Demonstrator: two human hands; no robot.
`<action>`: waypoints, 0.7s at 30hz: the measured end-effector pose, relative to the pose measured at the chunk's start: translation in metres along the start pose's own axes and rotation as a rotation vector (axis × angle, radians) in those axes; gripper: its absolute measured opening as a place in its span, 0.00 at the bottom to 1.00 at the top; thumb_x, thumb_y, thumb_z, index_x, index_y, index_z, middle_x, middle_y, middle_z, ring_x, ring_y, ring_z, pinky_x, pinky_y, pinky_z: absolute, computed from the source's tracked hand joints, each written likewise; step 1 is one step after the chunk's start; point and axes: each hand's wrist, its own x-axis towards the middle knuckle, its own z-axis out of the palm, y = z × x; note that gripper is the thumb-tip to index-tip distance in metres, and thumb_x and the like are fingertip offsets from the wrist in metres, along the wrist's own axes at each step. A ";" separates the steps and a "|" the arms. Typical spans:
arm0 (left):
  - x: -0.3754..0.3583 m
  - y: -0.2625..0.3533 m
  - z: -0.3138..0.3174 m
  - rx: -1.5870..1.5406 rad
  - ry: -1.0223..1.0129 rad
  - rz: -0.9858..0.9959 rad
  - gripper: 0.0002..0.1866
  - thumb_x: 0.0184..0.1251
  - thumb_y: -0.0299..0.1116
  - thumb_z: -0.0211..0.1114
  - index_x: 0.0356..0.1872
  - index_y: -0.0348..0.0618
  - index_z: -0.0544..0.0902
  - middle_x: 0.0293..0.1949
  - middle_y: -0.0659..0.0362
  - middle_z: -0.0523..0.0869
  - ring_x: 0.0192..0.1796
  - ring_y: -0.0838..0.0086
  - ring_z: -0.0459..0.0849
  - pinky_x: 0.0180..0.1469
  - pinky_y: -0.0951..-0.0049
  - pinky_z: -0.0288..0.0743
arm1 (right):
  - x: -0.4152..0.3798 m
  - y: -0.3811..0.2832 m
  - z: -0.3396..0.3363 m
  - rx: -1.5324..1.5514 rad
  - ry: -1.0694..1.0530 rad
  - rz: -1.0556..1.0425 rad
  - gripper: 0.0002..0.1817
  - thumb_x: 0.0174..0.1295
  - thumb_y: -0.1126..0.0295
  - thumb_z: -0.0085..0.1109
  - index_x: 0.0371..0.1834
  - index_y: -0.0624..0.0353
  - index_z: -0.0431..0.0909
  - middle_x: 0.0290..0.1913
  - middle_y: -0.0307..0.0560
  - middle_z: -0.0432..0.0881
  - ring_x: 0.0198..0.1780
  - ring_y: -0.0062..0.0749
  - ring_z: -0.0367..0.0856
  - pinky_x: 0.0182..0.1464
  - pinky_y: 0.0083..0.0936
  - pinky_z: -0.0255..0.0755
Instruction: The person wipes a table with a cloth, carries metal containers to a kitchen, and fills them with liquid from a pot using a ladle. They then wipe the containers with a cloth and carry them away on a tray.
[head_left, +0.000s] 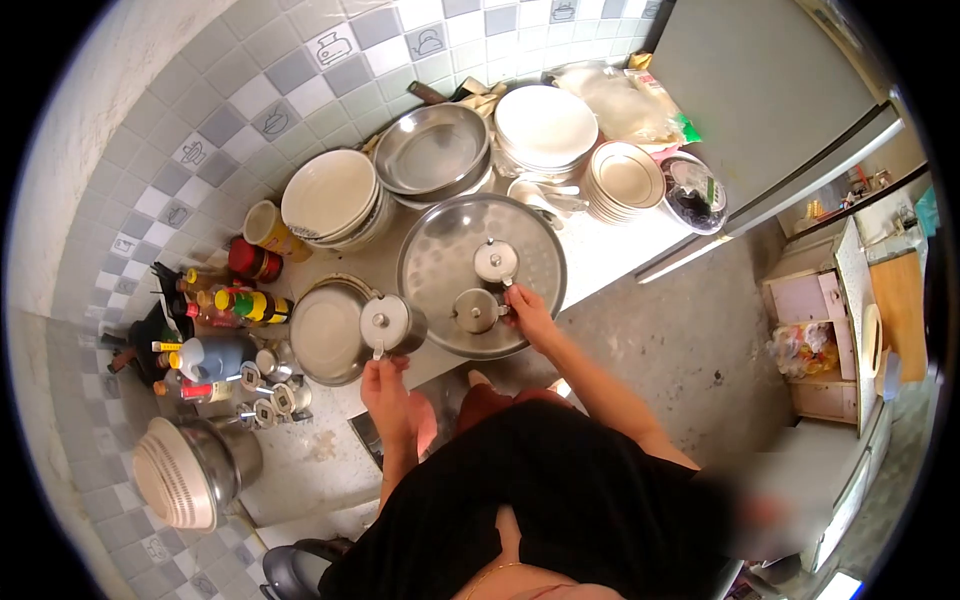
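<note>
My left hand [388, 398] is closed around the handle of a lidded metal pot [392, 325] with a small knob on top. The pot is over the counter's front part, beside a stack of round plates [330, 335]. On the large round metal tray [430, 265] are two smaller lidded metal pots, a farther one [496, 262] and a nearer one [476, 311]. My right hand [530, 318] reaches over the tray's right side, its fingers pinched at the nearer pot's handle. The farther pot's handle ends just above those fingers.
Behind the tray stand metal basins [432, 150], white plates [545, 125] and stacked bowls [625, 182]. Spoons [540, 197] lie between them. Several sauce bottles [215, 355] and a strainer basket [175, 475] are at the left. A grey refrigerator [770, 90] borders the counter at the right.
</note>
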 end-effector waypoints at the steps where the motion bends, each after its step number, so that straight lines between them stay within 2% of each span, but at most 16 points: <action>1: -0.001 -0.001 0.004 0.010 -0.007 0.010 0.07 0.76 0.32 0.57 0.38 0.40 0.77 0.38 0.59 0.82 0.44 0.73 0.78 0.55 0.68 0.71 | -0.002 -0.002 0.003 -0.009 0.055 -0.004 0.18 0.77 0.54 0.45 0.33 0.53 0.70 0.26 0.34 0.69 0.25 0.18 0.67 0.28 0.16 0.62; 4: -0.004 -0.003 0.016 0.020 -0.037 0.034 0.07 0.76 0.32 0.57 0.38 0.40 0.77 0.38 0.59 0.82 0.44 0.73 0.79 0.55 0.68 0.71 | -0.006 -0.005 -0.008 -0.087 0.028 -0.055 0.17 0.77 0.54 0.45 0.33 0.53 0.71 0.25 0.32 0.69 0.24 0.17 0.66 0.27 0.16 0.61; 9: -0.012 -0.008 0.045 0.014 -0.069 0.050 0.07 0.75 0.32 0.57 0.38 0.40 0.76 0.37 0.58 0.82 0.43 0.74 0.78 0.54 0.70 0.70 | -0.022 -0.029 -0.013 -0.082 0.106 -0.098 0.19 0.76 0.54 0.47 0.31 0.54 0.72 0.23 0.32 0.68 0.24 0.16 0.66 0.27 0.17 0.60; 14: -0.018 -0.021 0.068 0.000 -0.155 0.050 0.07 0.76 0.31 0.56 0.39 0.40 0.77 0.39 0.58 0.83 0.45 0.72 0.79 0.55 0.68 0.72 | -0.034 -0.054 -0.031 -0.007 0.114 -0.102 0.18 0.76 0.56 0.47 0.29 0.54 0.71 0.23 0.32 0.67 0.24 0.16 0.64 0.26 0.17 0.60; 21: -0.033 -0.041 0.120 0.012 -0.243 0.000 0.07 0.76 0.32 0.57 0.39 0.40 0.78 0.39 0.58 0.83 0.44 0.72 0.79 0.55 0.68 0.71 | -0.073 -0.074 -0.095 0.051 0.225 -0.151 0.18 0.76 0.57 0.48 0.28 0.55 0.72 0.24 0.31 0.66 0.24 0.15 0.63 0.26 0.17 0.60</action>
